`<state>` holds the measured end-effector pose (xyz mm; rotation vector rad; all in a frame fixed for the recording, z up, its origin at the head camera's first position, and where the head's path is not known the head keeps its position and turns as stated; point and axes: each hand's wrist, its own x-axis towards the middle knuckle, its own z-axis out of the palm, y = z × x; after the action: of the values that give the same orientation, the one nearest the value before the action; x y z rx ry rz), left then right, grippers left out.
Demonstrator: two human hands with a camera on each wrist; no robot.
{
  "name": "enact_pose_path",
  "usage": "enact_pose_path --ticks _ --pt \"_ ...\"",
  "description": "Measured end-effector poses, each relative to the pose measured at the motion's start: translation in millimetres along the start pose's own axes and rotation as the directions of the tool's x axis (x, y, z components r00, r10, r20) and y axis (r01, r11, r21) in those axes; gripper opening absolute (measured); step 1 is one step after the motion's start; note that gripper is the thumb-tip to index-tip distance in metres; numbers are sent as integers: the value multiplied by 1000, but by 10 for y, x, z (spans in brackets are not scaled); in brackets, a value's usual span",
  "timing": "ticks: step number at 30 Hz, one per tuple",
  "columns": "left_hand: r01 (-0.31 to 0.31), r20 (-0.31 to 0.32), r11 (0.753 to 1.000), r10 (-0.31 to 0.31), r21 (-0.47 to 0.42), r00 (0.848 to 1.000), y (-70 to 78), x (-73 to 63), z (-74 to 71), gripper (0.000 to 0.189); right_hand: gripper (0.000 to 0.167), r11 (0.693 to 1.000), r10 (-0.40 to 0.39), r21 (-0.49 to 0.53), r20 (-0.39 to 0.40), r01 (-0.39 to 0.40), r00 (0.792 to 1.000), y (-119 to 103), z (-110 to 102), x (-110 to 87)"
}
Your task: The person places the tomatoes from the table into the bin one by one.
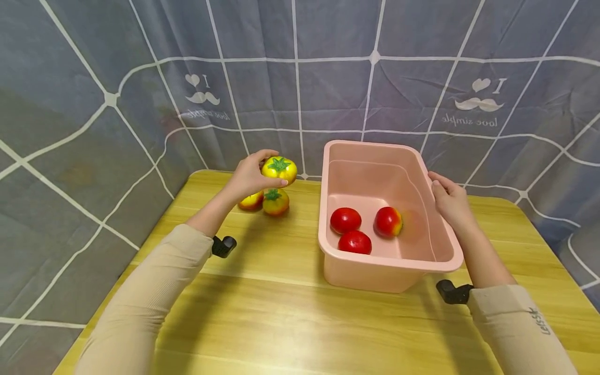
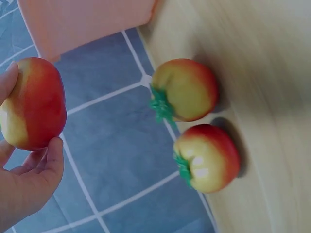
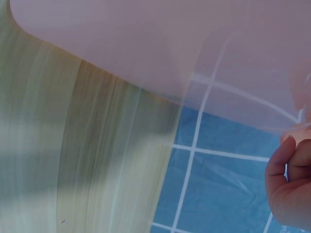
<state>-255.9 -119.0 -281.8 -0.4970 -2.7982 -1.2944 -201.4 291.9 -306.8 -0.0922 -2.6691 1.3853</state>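
My left hand holds a yellow-and-red toy tomato with a green leafy top, raised above the table. In the left wrist view, the thumb and fingers close round this tomato. Below it, two more tomatoes, one at the left partly behind the hand and one at the right, sit side by side on the table. My right hand grips the right rim of a pink plastic bin. Inside the bin lie three reddish tomatoes: one, another, and a yellow-edged one.
The wooden table carries the bin right of centre. A grey curtain with a white grid hangs along the back and sides. Dark wrist-camera mounts stick out under both sleeves, one on the left and one on the right.
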Motion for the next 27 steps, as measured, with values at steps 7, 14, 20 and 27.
enact_pose_path --ticks 7,14,20,27 --pt "-4 1 999 4 -52 1000 198 122 56 69 51 1000 4 -20 0 -4 1000 -3 -18 -13" --pt "-23 7 993 24 -112 1000 419 201 161 68 51 1000 9 -7 3 -9 1000 29 -21 -24" --pt "-41 20 988 44 -151 999 531 268 250 67 52 1000 2 -7 5 -2 1000 -1 -16 -8" --pt "-57 38 984 64 -169 997 630 336 368 67 51 1000 -5 -3 1 5 1000 -10 -16 -8"
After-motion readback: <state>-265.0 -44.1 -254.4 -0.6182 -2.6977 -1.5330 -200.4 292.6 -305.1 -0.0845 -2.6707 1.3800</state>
